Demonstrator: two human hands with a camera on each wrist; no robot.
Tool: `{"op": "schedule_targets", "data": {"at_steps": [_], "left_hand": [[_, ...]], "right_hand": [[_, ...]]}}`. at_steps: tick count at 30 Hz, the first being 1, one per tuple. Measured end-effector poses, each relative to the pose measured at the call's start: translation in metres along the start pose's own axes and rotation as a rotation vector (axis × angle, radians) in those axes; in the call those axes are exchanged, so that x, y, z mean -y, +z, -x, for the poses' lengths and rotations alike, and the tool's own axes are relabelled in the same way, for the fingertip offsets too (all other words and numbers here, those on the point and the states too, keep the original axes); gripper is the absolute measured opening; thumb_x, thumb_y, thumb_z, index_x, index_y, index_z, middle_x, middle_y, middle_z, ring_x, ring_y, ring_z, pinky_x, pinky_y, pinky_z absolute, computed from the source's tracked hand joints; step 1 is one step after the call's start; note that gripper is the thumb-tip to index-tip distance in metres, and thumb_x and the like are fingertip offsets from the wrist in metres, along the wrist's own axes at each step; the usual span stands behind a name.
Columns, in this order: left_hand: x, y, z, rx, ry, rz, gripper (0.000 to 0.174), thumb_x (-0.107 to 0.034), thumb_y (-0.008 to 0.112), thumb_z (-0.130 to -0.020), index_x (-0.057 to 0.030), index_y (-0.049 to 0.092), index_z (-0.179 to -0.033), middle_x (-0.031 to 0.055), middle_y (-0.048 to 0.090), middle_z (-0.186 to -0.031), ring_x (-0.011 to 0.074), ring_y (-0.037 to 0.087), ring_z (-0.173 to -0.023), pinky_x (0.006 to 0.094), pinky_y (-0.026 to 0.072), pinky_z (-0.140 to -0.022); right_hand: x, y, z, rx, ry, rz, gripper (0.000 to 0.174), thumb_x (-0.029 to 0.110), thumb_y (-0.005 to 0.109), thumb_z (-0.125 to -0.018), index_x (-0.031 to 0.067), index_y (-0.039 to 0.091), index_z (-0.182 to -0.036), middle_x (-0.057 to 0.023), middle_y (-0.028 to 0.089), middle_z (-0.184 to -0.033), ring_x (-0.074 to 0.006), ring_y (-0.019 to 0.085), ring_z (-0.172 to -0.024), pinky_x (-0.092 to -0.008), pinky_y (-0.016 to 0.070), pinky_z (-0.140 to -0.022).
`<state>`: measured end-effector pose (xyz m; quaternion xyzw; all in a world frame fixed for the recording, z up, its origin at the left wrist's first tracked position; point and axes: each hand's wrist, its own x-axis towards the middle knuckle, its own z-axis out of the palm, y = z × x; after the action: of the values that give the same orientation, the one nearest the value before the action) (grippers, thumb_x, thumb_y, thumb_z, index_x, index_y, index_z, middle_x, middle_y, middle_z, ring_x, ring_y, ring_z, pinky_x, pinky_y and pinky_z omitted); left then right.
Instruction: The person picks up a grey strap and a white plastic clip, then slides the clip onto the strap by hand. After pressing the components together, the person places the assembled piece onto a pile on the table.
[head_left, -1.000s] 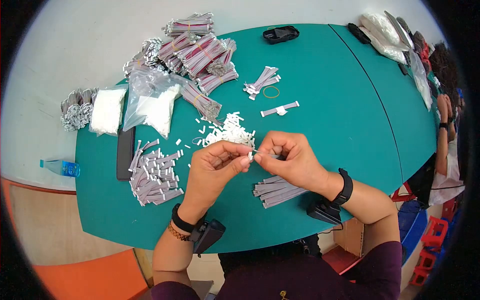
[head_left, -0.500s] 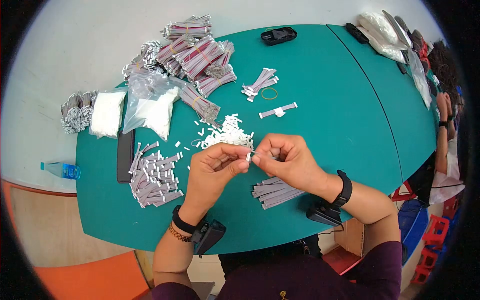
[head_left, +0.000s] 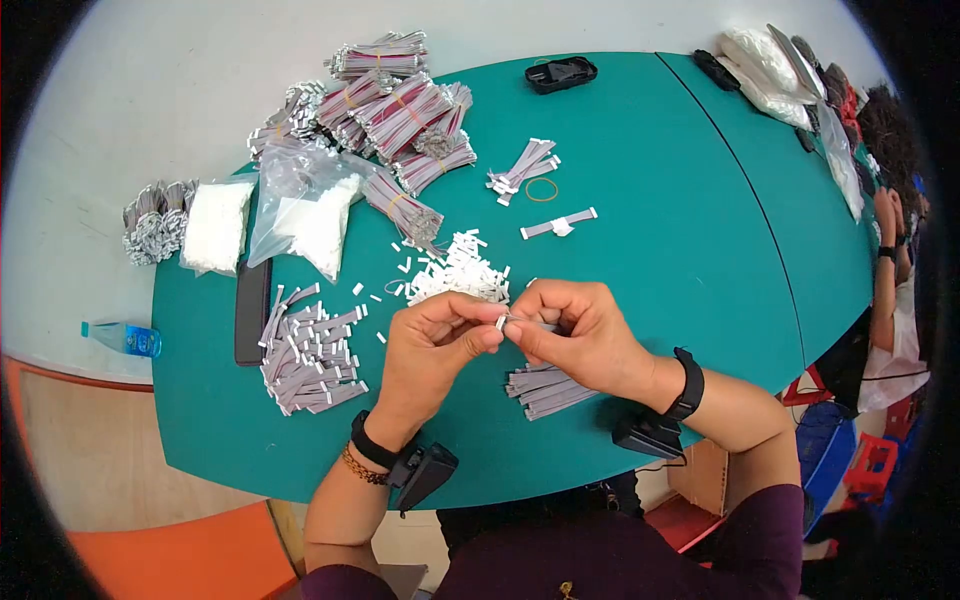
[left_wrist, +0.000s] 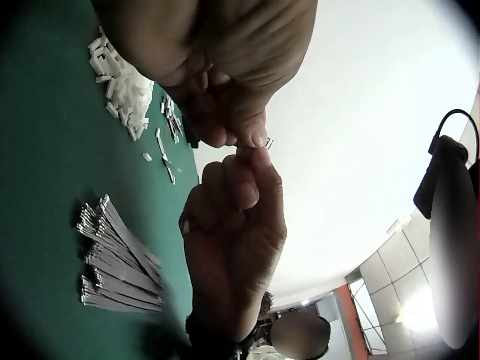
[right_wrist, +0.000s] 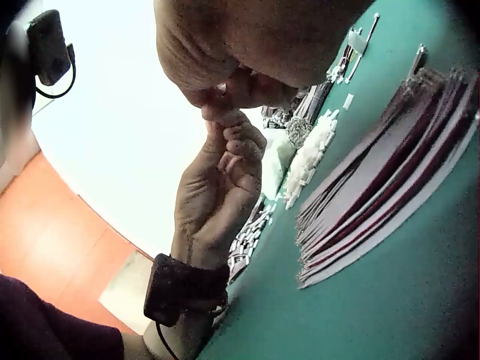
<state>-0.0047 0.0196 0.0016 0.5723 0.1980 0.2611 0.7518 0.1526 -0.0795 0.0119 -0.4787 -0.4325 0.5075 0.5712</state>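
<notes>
In the head view the left hand (head_left: 432,350) pinches a small white connector (head_left: 501,323) between thumb and forefinger. Touching or nearly touching it, the right hand (head_left: 580,335) pinches a grey ribbon cable (head_left: 545,326), mostly hidden by its fingers. Both hands are raised over the table, fingertips together. Behind them lies a heap of loose white connectors (head_left: 462,270). Flat grey cables (head_left: 548,390) lie beneath the right hand. To the left is a pile of cables with white ends (head_left: 310,350). Whether cable and connector are joined is too small to tell.
Bundled cables (head_left: 400,110), clear bags of white parts (head_left: 215,225) and a long dark case (head_left: 252,315) line the green table's (head_left: 660,230) left and back. Beyond the heap are a few cables (head_left: 525,170), a rubber band (head_left: 541,190) and a black object (head_left: 560,74). Another person's arm (head_left: 884,290) shows at right.
Both hands have shifted slightly down and right in the head view, fingertips still together. The white connector is tilted differently, and more of the cable shows by the right fingers.
</notes>
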Motion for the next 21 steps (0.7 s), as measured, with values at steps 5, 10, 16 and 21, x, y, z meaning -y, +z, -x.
{"op": "schedule_targets", "data": {"at_steps": [5,10,16,21], "left_hand": [[0.0021,0.0016,-0.001,0.004,0.054,-0.016,0.015,0.0,0.065,-0.08,0.0022,0.062,-0.095,0.0086,0.064,-0.093,0.0127,0.06,-0.086,0.0242,0.0494,-0.077],[0.0013,0.0012,-0.0017,-0.012,0.018,-0.031,0.016,-0.001,0.064,-0.081,0.0022,0.061,-0.096,0.0078,0.063,-0.093,0.0118,0.06,-0.085,0.0232,0.0485,-0.075],[0.0028,-0.0033,-0.0031,0.045,-0.09,0.178,0.019,-0.008,0.063,-0.084,0.0009,0.059,-0.1,0.0044,0.061,-0.089,0.0094,0.055,-0.078,0.0227,0.0447,-0.071],[-0.0029,0.001,-0.0046,0.043,-0.109,0.181,0.021,-0.009,0.063,-0.084,0.0003,0.058,-0.101,0.0037,0.059,-0.087,0.0084,0.053,-0.077,0.0218,0.0435,-0.07]], "right_hand": [[-0.0026,-0.0001,-0.0002,-0.005,0.011,-0.006,0.011,0.01,0.058,-0.088,0.0016,0.057,-0.081,0.0038,0.052,-0.062,-0.0007,0.043,-0.056,-0.0185,0.0337,-0.048],[-0.0006,-0.003,-0.0015,0.012,0.035,0.041,0.013,0.013,0.058,-0.089,0.0024,0.058,-0.082,0.0036,0.052,-0.061,-0.0009,0.043,-0.055,-0.0181,0.0334,-0.048],[-0.0022,-0.0049,-0.0059,0.014,0.007,-0.007,0.013,0.014,0.056,-0.089,0.0032,0.058,-0.083,0.0029,0.054,-0.062,-0.0008,0.045,-0.055,-0.0176,0.0332,-0.048],[-0.0013,-0.0065,-0.0058,0.021,0.005,0.006,0.014,0.013,0.052,-0.091,0.0034,0.058,-0.083,0.0028,0.055,-0.064,-0.0004,0.043,-0.055,-0.0177,0.0316,-0.047]]}}
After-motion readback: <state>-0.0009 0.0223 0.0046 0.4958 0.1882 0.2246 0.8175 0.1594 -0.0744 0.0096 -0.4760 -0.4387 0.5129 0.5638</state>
